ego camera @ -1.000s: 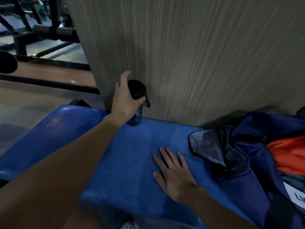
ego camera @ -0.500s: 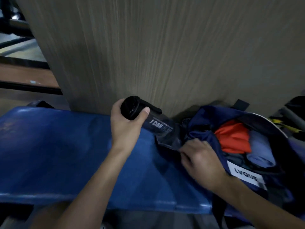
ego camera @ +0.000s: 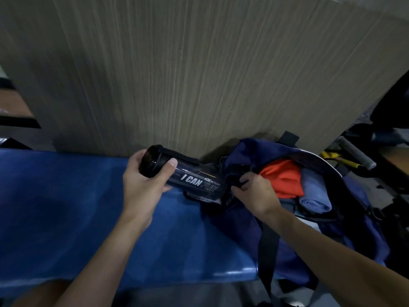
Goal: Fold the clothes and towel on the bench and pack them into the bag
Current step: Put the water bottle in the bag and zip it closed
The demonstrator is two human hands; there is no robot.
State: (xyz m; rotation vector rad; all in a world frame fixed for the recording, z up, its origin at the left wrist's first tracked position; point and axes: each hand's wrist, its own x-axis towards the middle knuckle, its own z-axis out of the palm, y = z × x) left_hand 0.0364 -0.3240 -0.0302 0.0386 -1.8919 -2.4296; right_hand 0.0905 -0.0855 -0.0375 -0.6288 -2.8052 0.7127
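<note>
Left hand [ego camera: 141, 187] grips a dark bottle [ego camera: 190, 179] by its cap end, bottle lying sideways, base poking into the navy bag [ego camera: 285, 235] at the bench's [ego camera: 66, 213] right end. Right hand [ego camera: 254, 193] pinches the bag's opening edge. Orange garment [ego camera: 281, 180] and rolled blue towel [ego camera: 314, 196] sit inside.

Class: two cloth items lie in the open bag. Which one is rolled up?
The pale blue towel, showing its spiral end; the orange garment beside it lies in loose folds, not rolled.
</note>
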